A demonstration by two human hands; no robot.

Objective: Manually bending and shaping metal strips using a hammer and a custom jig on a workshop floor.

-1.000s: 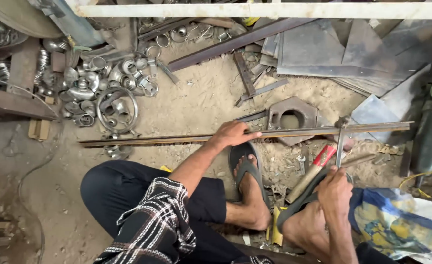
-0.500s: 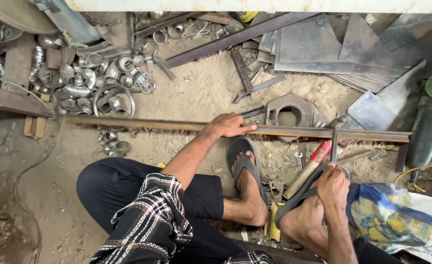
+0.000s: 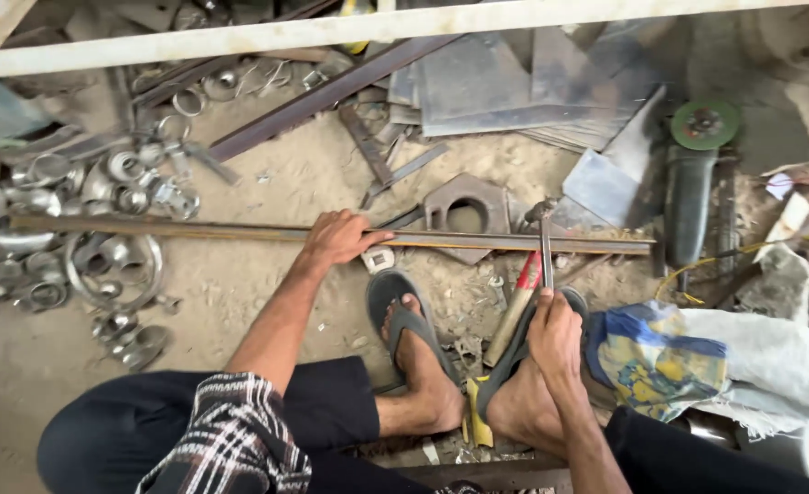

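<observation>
My left hand (image 3: pixel 336 238) reaches forward, palm down, fingers curled over the long steel bar (image 3: pixel 194 229) that lies across the sandy floor (image 3: pixel 240 293), pinning it near its middle. My right hand (image 3: pixel 555 334) sits lower, by my right foot, closed around a thin rod (image 3: pixel 546 247) that stands upright, its tip touching the bar. A red-handled hammer (image 3: pixel 519 302) lies just beside that hand, between my sandalled feet. Behind the bar rests a plate with a round hole (image 3: pixel 464 206). Left of it is a heap of metal rings (image 3: pixel 84 238); right, an angle grinder (image 3: pixel 697 174) and a blue-yellow sack (image 3: pixel 660 352).
</observation>
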